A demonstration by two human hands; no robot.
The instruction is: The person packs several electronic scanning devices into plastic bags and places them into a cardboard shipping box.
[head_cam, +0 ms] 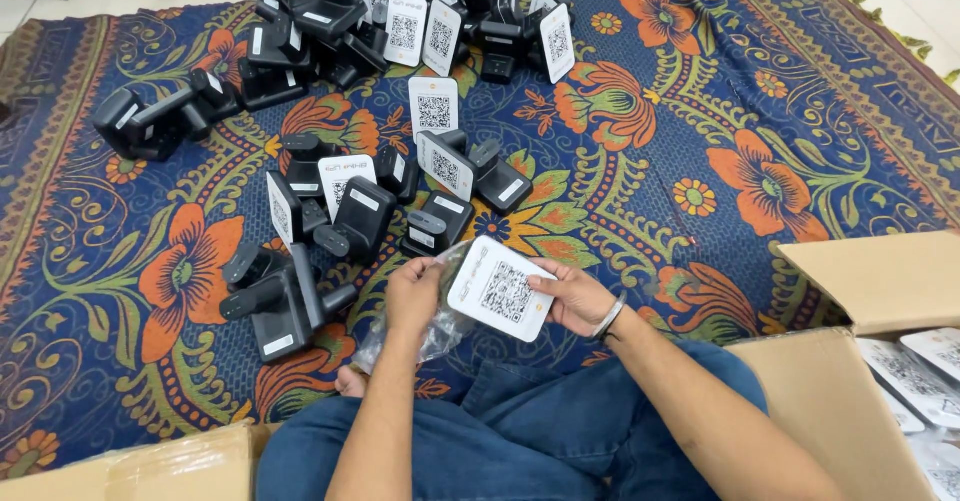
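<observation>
Both hands — left point(412, 296), right point(572, 296) — grip the white card point(500, 288), fingers closed. The clear bag point(440, 326) under the card may tear if pulled.

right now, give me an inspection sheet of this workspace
surface: patterned floral rug on a tiled floor
job's things: white coded card in a clear plastic bag
clutter: black stands and more white cards scattered on the rug
grippers: left hand grips the bag; right hand grips the card's edge
cables: nothing seen
surroundings: open cardboard box at right holding bagged cards; second box at lower left; shoes at top edge
</observation>
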